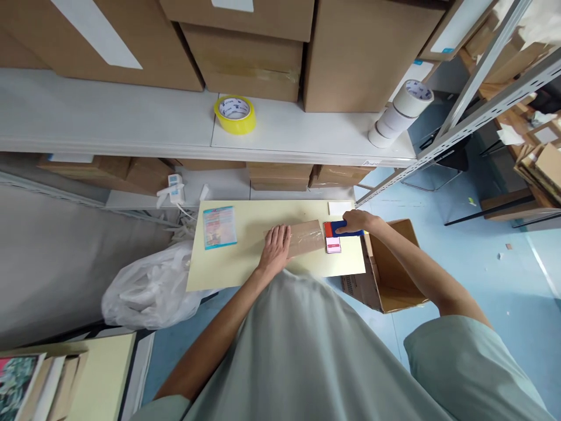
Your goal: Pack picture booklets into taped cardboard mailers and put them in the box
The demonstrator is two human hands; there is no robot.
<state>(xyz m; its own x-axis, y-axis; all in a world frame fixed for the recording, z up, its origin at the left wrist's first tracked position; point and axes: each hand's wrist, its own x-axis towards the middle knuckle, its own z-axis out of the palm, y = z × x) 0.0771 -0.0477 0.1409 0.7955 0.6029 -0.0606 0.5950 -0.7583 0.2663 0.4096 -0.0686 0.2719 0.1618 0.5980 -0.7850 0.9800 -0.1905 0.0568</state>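
My left hand (276, 248) lies flat, fingers out, on the left end of a flat brown cardboard parcel (307, 237) covered with clear tape, pressing it onto the pale yellow table (245, 263). At the parcel's right end my right hand (357, 222) grips a red and blue tape dispenser (335, 229). A small pink and white label (333, 245) lies just below the dispenser. A white slip (340, 207) sits at the table's far right edge.
A blue printed packet (219, 227) lies on the table's left part. An open cardboard box (390, 275) stands on the floor at right, a white plastic bag (149, 286) at left. The shelf above holds a yellow tape roll (235, 114), white tape rolls (401, 111) and large cartons.
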